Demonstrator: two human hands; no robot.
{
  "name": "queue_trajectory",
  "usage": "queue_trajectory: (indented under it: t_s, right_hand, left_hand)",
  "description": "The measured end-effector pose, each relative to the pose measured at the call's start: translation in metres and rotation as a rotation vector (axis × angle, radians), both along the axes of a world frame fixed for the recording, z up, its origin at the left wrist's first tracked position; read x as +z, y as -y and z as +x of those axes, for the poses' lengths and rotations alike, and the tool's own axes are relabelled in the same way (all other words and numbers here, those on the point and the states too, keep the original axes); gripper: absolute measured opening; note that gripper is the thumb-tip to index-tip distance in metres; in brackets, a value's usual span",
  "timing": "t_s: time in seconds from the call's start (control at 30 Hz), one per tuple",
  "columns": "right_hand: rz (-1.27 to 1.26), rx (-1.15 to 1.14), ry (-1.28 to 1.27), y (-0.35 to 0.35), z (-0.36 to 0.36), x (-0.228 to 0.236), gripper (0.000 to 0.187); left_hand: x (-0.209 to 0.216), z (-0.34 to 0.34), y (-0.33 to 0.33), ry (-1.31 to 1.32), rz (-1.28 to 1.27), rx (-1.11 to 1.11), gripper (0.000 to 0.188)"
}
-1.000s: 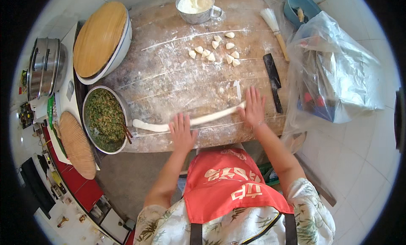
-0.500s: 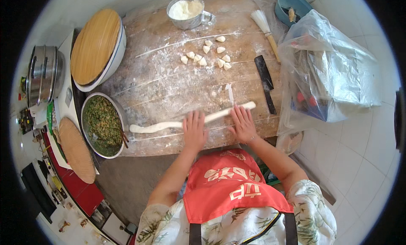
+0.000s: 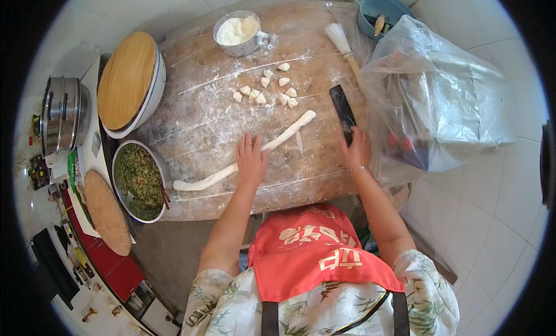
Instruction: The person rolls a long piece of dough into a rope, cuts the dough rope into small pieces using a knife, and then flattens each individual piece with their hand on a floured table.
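Observation:
A long rope of white dough [image 3: 292, 129] lies slantwise across the floured wooden board [image 3: 202, 121], its right end angled away from me. My left hand [image 3: 252, 159] rests on its middle, palm down with the fingers stretched out. To the right, my right hand [image 3: 355, 149] is closed over the handle of a dark-bladed kitchen knife [image 3: 341, 104]. The blade lies on the board and points away from me; the handle is mostly hidden under the hand. Several small cut dough pieces [image 3: 253, 94] are scattered beyond the rope.
A cup of flour [image 3: 236, 46] and a white-bristled brush [image 3: 337, 39] stand at the back. Left are a metal bowl of green filling [image 3: 139, 179] and a wood-lidded bowl [image 3: 128, 81]. A plastic-covered box [image 3: 440, 104] and a blue basin [image 3: 391, 4] border the right.
My right hand has left the dough rope and moved right onto the knife handle. The rope's right end has swung away from me. My left hand remains on the rope.

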State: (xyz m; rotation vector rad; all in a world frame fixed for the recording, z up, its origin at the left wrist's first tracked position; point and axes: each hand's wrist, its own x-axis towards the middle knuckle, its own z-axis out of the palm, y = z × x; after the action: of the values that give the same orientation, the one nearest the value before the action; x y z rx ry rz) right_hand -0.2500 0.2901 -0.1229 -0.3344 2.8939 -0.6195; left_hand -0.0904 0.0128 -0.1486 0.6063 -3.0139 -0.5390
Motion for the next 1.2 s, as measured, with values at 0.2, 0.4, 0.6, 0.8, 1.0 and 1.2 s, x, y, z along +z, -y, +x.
queue_trajectory:
  t_s: [0.2,0.4,0.6,0.8,1.0,1.2]
  right_hand:
    - [0.078,-0.046,0.273,-0.034,-0.001,-0.006,0.044]
    - [-0.106,-0.253,0.217,-0.038,-0.001,-0.013,0.031]
    - [-0.353,-0.213,0.178,-0.039,0.037,0.026,0.032]
    - [-0.259,-0.077,0.318,-0.035,0.062,0.022,0.032]
    - [-0.159,-0.023,0.298,-0.037,0.093,0.024,0.031]
    - [-0.053,-0.013,0.317,-0.030,0.102,0.023,0.029]
  left_hand:
    - [-0.014,-0.012,-0.018,-0.067,-0.012,-0.084,0.050]
    - [0.001,-0.088,-0.059,-0.038,0.155,-0.127,0.040]
    - [-0.009,-0.093,-0.073,-0.174,0.125,-0.260,0.036]
    - [-0.002,-0.081,-0.068,-0.273,0.174,-0.420,0.038]
    - [-0.005,-0.083,-0.065,-0.297,0.228,-0.472,0.035]
    - [-0.017,-0.079,-0.063,-0.293,0.180,-0.471,0.032]
